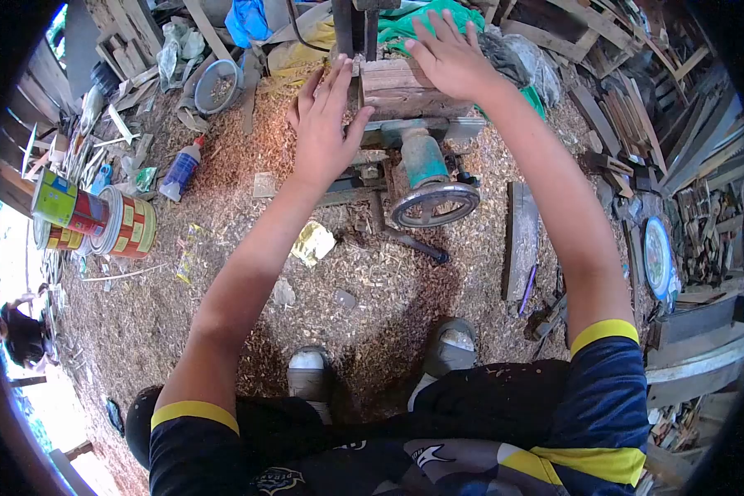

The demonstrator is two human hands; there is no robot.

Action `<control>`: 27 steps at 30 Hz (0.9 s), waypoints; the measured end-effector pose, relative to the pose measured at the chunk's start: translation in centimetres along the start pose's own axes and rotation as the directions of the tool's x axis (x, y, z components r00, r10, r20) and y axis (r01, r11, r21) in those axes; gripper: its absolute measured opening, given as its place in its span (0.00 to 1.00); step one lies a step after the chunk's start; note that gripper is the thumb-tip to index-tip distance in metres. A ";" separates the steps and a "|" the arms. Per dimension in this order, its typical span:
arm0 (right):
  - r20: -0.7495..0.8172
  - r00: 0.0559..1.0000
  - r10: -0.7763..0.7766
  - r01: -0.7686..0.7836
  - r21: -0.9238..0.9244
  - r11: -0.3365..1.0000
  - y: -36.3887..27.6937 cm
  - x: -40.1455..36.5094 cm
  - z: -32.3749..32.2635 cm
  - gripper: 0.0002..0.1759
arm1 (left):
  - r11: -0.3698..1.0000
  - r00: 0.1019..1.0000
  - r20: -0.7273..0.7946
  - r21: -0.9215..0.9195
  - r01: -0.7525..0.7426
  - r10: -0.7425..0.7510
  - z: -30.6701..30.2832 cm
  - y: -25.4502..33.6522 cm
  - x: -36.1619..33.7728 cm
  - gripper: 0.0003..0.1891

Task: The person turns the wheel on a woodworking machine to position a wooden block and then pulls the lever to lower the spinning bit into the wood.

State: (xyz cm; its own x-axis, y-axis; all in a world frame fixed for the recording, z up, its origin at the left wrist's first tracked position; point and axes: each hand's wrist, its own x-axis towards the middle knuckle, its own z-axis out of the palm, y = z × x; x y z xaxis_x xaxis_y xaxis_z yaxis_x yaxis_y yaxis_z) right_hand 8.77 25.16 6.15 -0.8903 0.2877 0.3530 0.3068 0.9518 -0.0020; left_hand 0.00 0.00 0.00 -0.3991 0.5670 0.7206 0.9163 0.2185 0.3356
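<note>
A reddish-brown wood block (401, 87) lies on a metal machine table (463, 128) at the top centre. Beneath it are a green vise-like body (423, 159) and a metal handwheel (435, 204). At the block's left end is my left hand (326, 128), its fingers stretched forward and thumb apart. My right hand (455, 62) spreads its fingers over the block's right end, the palm side hidden. Neither hand is closed around anything. A dark upright machine column (355, 29) rises just behind the block. Whether each palm presses on the wood is hard to see.
Sawdust and shavings cover the ground. To the left are a glue bottle (182, 169), paint cans (128, 223) and a bucket (219, 87). A plank (521, 240) lies right of the handwheel. Scrap wood (703, 149) is piled far right. Another person (25, 335) is at far left.
</note>
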 end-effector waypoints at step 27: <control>-0.492 0.863 -0.113 0.289 0.298 0.910 -2.0 -11.5 -3.8 0.05 | 0.999 0.996 -0.076 -0.022 -0.047 0.046 -2.7 1.5 -2.0 0.27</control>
State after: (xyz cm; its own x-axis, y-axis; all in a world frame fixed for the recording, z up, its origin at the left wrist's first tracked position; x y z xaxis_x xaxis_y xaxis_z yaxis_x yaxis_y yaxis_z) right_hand 19.73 19.54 5.67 -0.6379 0.0887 0.7650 -0.0783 0.9807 -0.1790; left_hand 2.07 -2.94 0.68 -0.3581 0.5145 0.7791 0.9333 0.1738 0.3143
